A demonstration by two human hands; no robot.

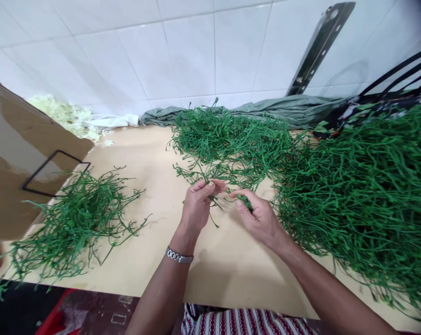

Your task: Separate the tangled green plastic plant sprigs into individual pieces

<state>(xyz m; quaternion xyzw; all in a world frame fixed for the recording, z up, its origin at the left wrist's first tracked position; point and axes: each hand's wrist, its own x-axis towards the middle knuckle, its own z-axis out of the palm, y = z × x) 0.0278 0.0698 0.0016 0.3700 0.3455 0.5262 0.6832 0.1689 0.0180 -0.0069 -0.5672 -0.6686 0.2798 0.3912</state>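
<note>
**Green stems everywhere, both hands on one sprig**

So the thing in hand is a thin green stem sprig (220,199), held up just above the middle of the tan table (151,153). The left hand (198,204) has its fingers pinched together on one end of it, thumb against the fingertips. The right hand (257,216) grips the other end, with a bit of green poking out between thumb and forefinger. The two hands sit close together, nearly touching. There's a metal watch (179,255) on the left wrist.

Outward from there: a big heap of the same green stems (357,186) fills the right side of the table and runs along the back (seriously, a lot of it). A smaller, looser pile (78,214) lies well apart on the left, beside a brown cardboard box (18,158). Behind that, pale whitish flower bits (65,114) sit against the white tiled wall (196,51). A grey-green cloth (287,109) lies along the back edge, with a black metal bar (318,46) leaning on the wall above it.
</note>
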